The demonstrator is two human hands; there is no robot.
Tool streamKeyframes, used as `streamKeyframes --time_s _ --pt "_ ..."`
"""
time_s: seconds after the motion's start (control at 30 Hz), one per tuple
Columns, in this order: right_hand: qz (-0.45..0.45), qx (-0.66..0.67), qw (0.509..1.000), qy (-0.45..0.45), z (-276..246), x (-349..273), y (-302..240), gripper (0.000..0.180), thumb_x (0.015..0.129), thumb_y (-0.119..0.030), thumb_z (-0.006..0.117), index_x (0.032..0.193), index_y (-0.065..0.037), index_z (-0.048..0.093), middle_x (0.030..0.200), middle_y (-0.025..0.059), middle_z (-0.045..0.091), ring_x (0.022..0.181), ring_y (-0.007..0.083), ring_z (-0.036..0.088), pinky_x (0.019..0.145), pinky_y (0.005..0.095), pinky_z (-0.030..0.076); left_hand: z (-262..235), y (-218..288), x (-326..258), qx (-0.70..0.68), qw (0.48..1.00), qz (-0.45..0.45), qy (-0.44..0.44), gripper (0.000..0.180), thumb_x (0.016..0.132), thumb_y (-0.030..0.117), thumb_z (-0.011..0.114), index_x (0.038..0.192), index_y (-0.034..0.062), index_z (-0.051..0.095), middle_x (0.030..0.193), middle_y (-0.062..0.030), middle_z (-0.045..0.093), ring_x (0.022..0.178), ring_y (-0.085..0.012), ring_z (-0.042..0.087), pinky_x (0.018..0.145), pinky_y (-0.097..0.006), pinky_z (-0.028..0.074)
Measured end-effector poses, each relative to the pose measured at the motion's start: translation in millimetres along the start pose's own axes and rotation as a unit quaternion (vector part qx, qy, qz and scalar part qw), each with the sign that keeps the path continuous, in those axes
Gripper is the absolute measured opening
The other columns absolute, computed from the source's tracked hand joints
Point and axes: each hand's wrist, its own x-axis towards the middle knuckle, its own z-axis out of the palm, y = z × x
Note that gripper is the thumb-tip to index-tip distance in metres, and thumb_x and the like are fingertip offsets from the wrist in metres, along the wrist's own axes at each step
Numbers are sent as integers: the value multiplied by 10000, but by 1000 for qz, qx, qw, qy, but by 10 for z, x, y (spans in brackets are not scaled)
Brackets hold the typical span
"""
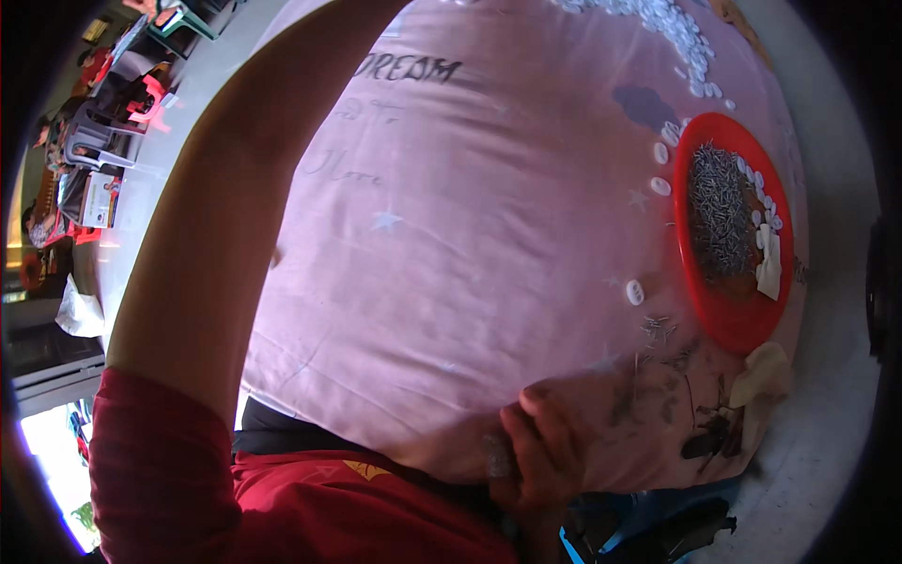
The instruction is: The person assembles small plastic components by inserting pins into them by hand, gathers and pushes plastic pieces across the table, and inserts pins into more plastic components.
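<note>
Pink cloth with pale star prints [489, 244] covers the work surface, filling the middle and swelling out toward three o'clock. The bare left forearm [230, 179], its dark red sleeve at eight o'clock, sweeps up and leaves past the top edge near twelve; the left hand lies out of sight, so its state cannot be told. At three o'clock sits a round red plastic tray [738, 324], on the right hand's side and probably within its easy reach. Between one and two o'clock, a loose drift of small white oval plastic pieces [691, 47] spreads directly on the cloth. The right hand [545, 442] is at five o'clock by the cloth's near edge, fingers loosely curled; something clear and shiny shows beside it, but whether it is gripped I cannot tell. Inside the tray lies a heap of thin grey metal nails [719, 207], likely put there so the rim stops them rolling off, with more white ovals and a pale flat strip [769, 263] along the outer side. A few loose nails [658, 329] lie between three and four o'clock, nearer the hand, just below a single white oval [635, 292]. As for writing, bold dark lettering and thinner script run across the cloth near eleven to twelve o'clock, apparently part of its print; no maker's label can be made out on the tray
</note>
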Motion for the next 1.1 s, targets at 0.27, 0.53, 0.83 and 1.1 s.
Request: streamKeyframes --time_s 0.27,0.53,0.83,1.1 --pt "37 19 999 -10 -49 56 11 220 814 -171 669 1007 -74 710 1157 73 640 1075 268 568 899 379 444 414 808 32 -13 983 180 -25 680 867 647 469 1339 160 520 1343 -131 540 1299 -322 429 1053 -538 325" --pt "8 31 999 10 -2 36 -33 209 822 -166 674 999 -58 704 1142 90 643 1052 280 580 896 392 449 74 1015 -579 -62 989 136 -17 555 774 634 599 1078 179 692 1083 -164 672 974 -377 650 832 -497 516" --pt "-53 27 997 39 -5 -8 -14 284 828 -185 614 1043 -7 664 1145 154 627 1048 349 580 937 457 434 -90 1001 -1847 -27 977 208 44 531 772 631 612 1218 342 602 1220 -105 567 1158 -357 494 918 -616 394" --pt "-57 3 994 89 41 -68 -60 282 725 -64 593 989 0 669 1112 143 635 1052 349 577 937 425 449 -663 914 -2905 -93 962 252 -51 481 786 491 661 1219 291 598 1270 -108 510 1167 -358 446 912 -585 376"
